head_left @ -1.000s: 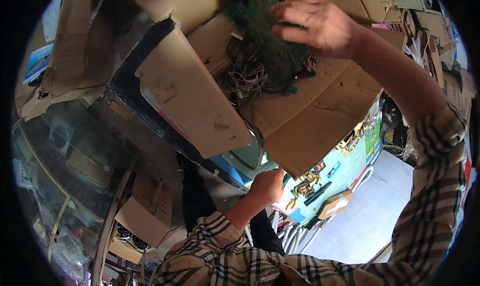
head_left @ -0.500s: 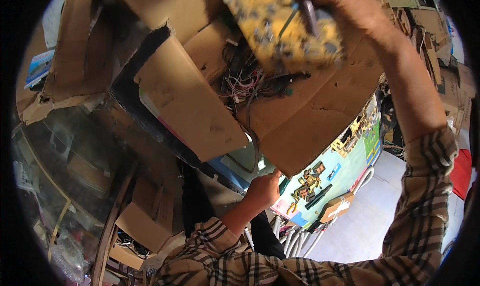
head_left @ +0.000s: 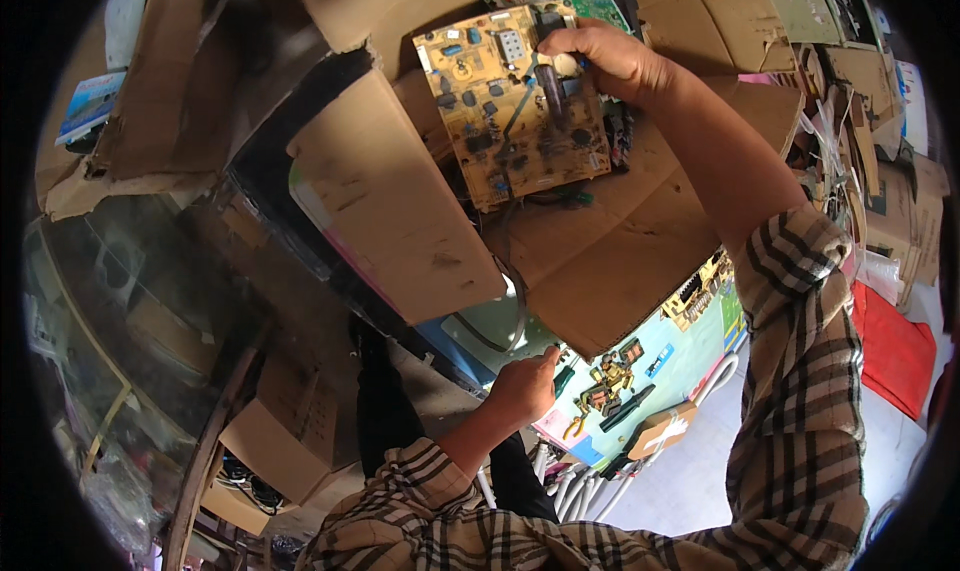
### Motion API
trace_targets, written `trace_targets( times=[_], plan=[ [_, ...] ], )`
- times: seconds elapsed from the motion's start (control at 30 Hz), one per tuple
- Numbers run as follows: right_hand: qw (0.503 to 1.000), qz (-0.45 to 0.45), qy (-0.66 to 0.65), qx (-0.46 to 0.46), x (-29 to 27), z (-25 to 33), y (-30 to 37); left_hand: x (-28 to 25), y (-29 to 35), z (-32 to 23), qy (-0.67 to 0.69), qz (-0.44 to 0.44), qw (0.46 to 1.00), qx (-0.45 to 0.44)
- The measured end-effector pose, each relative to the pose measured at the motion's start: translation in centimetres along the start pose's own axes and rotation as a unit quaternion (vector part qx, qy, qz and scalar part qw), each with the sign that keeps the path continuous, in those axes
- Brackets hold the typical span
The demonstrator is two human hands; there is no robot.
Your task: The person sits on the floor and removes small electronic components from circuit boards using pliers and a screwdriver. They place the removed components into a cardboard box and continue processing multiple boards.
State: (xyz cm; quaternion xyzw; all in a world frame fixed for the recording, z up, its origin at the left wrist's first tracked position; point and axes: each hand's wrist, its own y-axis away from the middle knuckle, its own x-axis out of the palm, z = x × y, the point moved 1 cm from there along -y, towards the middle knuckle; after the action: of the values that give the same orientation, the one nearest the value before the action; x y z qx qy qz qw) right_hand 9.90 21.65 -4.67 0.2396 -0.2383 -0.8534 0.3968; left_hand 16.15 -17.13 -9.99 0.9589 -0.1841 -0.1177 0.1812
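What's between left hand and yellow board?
In the head view, a cardboard flap and a grey cable lie between the left hand and the yellow board.

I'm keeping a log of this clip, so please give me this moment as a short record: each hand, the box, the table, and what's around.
Right hand: grips the yellow circuit board near its upper right corner
Left hand: closed, next to a box flap; whether it holds anything is unclear
Board: parts side facing the camera, over the open box
Box: cardboard, flaps spread; a green circuit board shows behind the yellow one
Table: loose electronic parts, small blue piece
Around: red item at far right
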Motion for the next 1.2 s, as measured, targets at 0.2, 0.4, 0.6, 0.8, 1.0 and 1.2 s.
trace_targets(
  times=[0.2, 0.4, 0.6, 0.8, 1.0, 1.2],
  plan=[
    [0.997, 0.050, 0.040, 0.040, 0.6, 0.0, -0.2, -0.2, 0.3, 0.3, 0.027, 0.009, 1.000, 0.003],
    [0.998, 0.033, 0.053, 0.021, 2.7, -3.7, -1.6, 0.3, 0.3, 0.3, 0.035, 0.027, 0.999, 0.020],
    [0.887, -0.020, 0.457, 0.064, 7.8, -0.3, -0.4, 0.7, -0.1, 0.6, 0.015, 0.027, 1.000, 0.004],
    [0.820, -0.101, 0.560, -0.052, 9.4, -5.2, 0.2, -0.4, -0.3, -0.5, 0.000, 0.035, 0.999, -0.014],
    [0.781, 0.042, 0.596, -0.182, 6.3, -6.3, -1.3, -0.7, -0.1, -0.3, 0.017, 0.014, 1.000, -0.016],
    [0.743, -0.243, 0.623, 0.023, 0.3, -2.2, -2.2, -1.0, 0.0, -0.1, 0.023, 0.044, 0.999, -0.014]
  ],
)
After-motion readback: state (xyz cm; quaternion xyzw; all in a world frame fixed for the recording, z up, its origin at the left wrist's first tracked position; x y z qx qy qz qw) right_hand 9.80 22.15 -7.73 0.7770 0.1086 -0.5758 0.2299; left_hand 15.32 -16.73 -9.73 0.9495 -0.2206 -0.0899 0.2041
